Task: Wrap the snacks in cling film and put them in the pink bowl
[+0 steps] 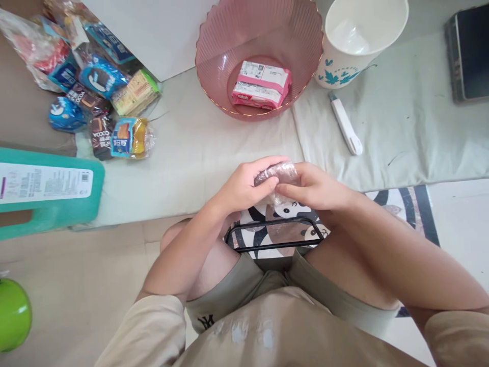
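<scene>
In front of my lap, both hands hold a crinkled, clear plastic wrapper (286, 172); a darker part shows through it, but its contents cannot be made out. My left hand (248, 184) curls round the wrapper's left side, thumb across the front. My right hand (320, 187) pinches the right side, its thumb near the left thumb. Beyond the hands stands a ribbed pink bowl (214, 66) with a gold rim. Inside it lies a pink-and-white wafer pack (262, 84).
A white paper tub (336, 69) with clear plastic inside stands right of the bowl. Near it lie a white utility knife (346, 125) and a dark device (473, 51). Packaged snacks (101, 76) pile up at the upper left, above a teal container (76, 206). A black metal frame (275, 221) sits between my knees.
</scene>
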`<state>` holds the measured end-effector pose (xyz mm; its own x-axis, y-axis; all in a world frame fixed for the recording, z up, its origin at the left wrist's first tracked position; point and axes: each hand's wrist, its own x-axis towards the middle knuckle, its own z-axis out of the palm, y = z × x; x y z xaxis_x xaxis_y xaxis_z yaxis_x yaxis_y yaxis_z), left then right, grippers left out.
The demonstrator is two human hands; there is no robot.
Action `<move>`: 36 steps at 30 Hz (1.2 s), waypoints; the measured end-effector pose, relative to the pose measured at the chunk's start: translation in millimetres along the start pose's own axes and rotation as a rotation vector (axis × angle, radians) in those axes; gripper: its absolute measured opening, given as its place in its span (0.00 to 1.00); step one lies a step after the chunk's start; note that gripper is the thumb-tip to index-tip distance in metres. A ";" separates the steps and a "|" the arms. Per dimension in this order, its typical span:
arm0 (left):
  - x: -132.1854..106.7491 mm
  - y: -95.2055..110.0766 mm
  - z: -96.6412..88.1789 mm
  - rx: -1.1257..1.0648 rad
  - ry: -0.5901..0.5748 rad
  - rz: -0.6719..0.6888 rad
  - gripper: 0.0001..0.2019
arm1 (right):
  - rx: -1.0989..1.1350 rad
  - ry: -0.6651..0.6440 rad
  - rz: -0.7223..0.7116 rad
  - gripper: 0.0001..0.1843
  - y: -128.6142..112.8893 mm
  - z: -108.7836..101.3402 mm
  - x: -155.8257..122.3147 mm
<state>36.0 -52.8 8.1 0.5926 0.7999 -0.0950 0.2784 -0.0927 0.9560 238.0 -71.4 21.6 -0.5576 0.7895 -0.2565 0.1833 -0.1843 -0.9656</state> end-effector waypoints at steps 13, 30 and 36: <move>8.3 -28.4 -1.3 -0.200 0.235 0.055 0.26 | 0.092 0.414 -0.050 0.09 4.7 3.9 5.0; 9.2 -22.7 6.5 -0.270 0.269 -0.017 0.21 | -0.066 0.639 -0.213 0.18 21.6 -1.5 9.6; 6.8 -19.0 12.0 -0.218 0.215 0.055 0.31 | -0.062 0.530 -0.108 0.08 14.8 -2.9 10.0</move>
<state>43.8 -52.7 -14.1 0.4226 0.9063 -0.0028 0.0679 -0.0285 0.9973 237.5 -64.5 4.8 -0.0946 0.9919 -0.0847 0.2041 -0.0639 -0.9769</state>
